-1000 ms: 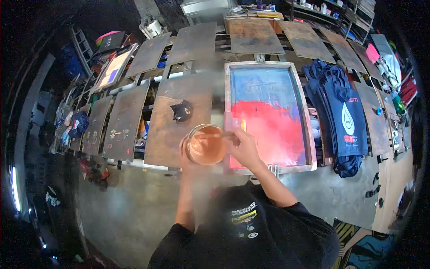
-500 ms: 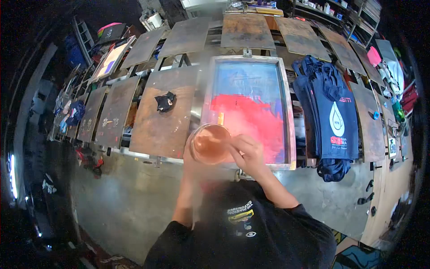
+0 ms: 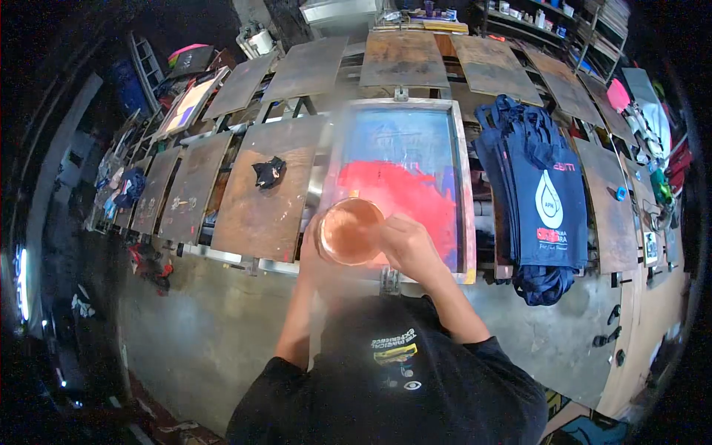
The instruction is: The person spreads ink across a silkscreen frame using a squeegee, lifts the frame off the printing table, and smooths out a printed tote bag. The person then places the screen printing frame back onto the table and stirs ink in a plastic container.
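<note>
Close to my body, my left hand (image 3: pixel 309 243) grips the side of a round tub (image 3: pixel 323 239) whose inside is coated orange-brown. My right hand (image 3: pixel 406 243) is closed at the tub's right rim, its fingers pinched together; whatever they hold is hidden by the fingers and blur. Under and beyond both hands lies a framed printing screen (image 3: pixel 466 185). Bright red ink (image 3: pixel 411 189) spreads over the lower part of its blue mesh.
Dark blue tote bags (image 3: pixel 525 222) with a white drop print lie stacked on the right. A black crumpled cloth (image 3: pixel 269 172) rests on a brown board (image 3: pixel 256 215) to the left. More boards (image 3: pixel 404 59) line the far side.
The view has shifted slightly. The tub is tipped a little more toward me, and my right hand remains closed at its rim, slightly lower against the opening.
</note>
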Demonstrator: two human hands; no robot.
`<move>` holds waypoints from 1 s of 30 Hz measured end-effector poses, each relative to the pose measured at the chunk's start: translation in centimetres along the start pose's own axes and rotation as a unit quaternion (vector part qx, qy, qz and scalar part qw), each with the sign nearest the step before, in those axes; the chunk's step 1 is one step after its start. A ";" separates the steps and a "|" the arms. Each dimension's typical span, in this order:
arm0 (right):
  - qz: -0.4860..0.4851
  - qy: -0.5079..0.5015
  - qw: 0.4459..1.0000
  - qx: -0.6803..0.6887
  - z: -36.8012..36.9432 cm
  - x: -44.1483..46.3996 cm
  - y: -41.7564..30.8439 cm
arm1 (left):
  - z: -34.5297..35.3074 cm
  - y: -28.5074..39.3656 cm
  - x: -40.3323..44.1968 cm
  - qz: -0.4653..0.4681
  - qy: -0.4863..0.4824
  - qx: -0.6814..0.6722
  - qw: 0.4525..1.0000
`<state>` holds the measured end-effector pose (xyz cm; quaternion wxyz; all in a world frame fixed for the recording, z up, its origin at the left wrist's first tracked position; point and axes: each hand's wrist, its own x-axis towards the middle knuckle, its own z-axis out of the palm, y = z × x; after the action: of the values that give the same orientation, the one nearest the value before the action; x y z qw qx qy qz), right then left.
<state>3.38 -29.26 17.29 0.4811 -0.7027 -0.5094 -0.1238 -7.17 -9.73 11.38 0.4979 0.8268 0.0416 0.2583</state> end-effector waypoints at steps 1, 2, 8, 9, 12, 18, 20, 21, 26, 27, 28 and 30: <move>-0.009 -0.005 0.999 0.045 -0.2 -0.4 0.0 | 0.1 0.8 0.1 0.006 -0.005 0.031 0.999; -0.006 -0.001 0.999 0.042 -0.2 -0.7 -0.1 | 0.3 1.3 0.3 0.014 -0.011 0.061 0.998; 0.023 0.060 0.997 0.053 0.3 -0.5 -0.6 | 0.5 -0.2 0.0 0.040 -0.026 0.030 0.998; 0.022 0.038 0.999 0.032 0.2 -0.5 -0.7 | 0.4 -0.5 0.0 0.042 -0.028 0.029 0.998; 0.014 0.015 0.999 0.040 0.2 -0.6 -0.9 | -0.4 -2.1 0.2 0.066 -0.038 0.057 0.995; 0.011 0.058 0.997 0.057 2.0 1.0 -0.6 | -2.2 -0.8 0.5 0.090 -0.022 0.134 0.987; -0.024 0.074 0.996 0.041 2.8 1.1 -0.6 | -2.6 -1.3 0.5 0.087 -0.016 0.070 0.994; -0.035 0.043 0.997 0.059 3.0 1.1 -0.9 | -2.9 -1.9 0.5 0.087 -0.015 0.071 0.994; -0.052 0.013 0.994 0.093 2.8 2.3 -1.2 | -4.8 -2.4 0.4 0.082 -0.004 0.165 0.983; -0.054 0.027 0.996 0.070 3.0 2.7 -1.1 | -5.2 -2.5 0.3 0.077 0.004 0.169 0.983; -0.057 0.042 0.996 0.047 3.1 3.3 -1.0 | -5.5 -2.6 0.2 0.082 0.012 0.148 0.986; -0.063 0.021 0.996 0.060 4.2 4.0 -1.1 | -6.1 -3.0 0.1 0.097 0.027 0.105 0.989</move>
<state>2.96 -23.45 18.40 0.5245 -0.6363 -0.5487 -0.1374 -9.41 -3.30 11.18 0.3793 0.8676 0.0017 0.3217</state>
